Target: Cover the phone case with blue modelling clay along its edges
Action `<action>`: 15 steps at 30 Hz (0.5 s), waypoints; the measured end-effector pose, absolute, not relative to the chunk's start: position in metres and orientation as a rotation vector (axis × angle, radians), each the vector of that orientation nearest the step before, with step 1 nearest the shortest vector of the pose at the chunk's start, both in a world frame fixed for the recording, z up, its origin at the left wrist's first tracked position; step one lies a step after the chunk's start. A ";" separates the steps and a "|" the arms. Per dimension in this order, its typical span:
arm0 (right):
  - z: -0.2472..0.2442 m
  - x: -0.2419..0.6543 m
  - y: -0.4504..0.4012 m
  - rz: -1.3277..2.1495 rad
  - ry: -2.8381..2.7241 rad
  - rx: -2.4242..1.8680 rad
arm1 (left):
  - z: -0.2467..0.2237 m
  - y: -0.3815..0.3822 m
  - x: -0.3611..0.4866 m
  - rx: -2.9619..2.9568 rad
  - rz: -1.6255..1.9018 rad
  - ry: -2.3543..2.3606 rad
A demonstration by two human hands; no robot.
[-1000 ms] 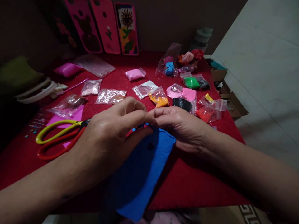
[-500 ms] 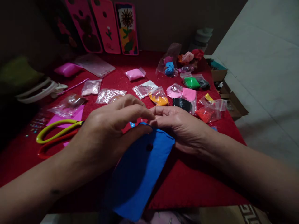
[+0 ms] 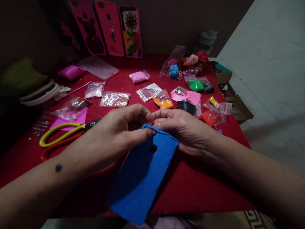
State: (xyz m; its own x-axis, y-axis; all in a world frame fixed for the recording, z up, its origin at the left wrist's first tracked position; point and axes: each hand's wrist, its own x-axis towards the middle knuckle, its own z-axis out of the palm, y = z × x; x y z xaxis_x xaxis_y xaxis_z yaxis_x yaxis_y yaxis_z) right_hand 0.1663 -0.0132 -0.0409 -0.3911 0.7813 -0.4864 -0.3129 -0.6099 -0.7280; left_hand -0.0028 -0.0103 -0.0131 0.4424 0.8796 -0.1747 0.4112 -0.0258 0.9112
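A phone case [image 3: 140,178] covered in blue clay hangs tilted toward me, over the front part of the table. Near its top edge is a round dark hole. My left hand [image 3: 126,125] pinches that top edge, thumb on the blue face and fingers curled behind. My right hand [image 3: 183,130] grips the upper right corner, its thumb lying along the rim. Both hands' fingertips nearly meet there, and what lies behind the case is hidden. Scissors [image 3: 64,135] with yellow and red handles rest beside my left wrist, their blades partly covered by it.
Bags of coloured clay lie across the red cloth [image 3: 209,190], among them orange clay [image 3: 163,101], black clay [image 3: 187,107] and green clay [image 3: 196,85]. Decorated phone cases [image 3: 111,28] lean on the back wall. A clear case [image 3: 101,67] lies at back left. Cardboard boxes [image 3: 240,103] stand right.
My left hand has shifted and lowered its fingers at the case's top edge, showing more of the blue rim and the scissors' pivot. The right hand stays almost where it was.
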 end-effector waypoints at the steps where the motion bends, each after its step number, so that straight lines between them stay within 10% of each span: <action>1: -0.040 0.167 -0.013 2.051 -0.695 -1.115 | -0.013 -0.010 -0.004 1.619 0.554 1.146; 15: -0.039 0.169 -0.011 2.122 -0.640 -1.058 | -0.015 -0.010 -0.008 1.442 0.610 1.175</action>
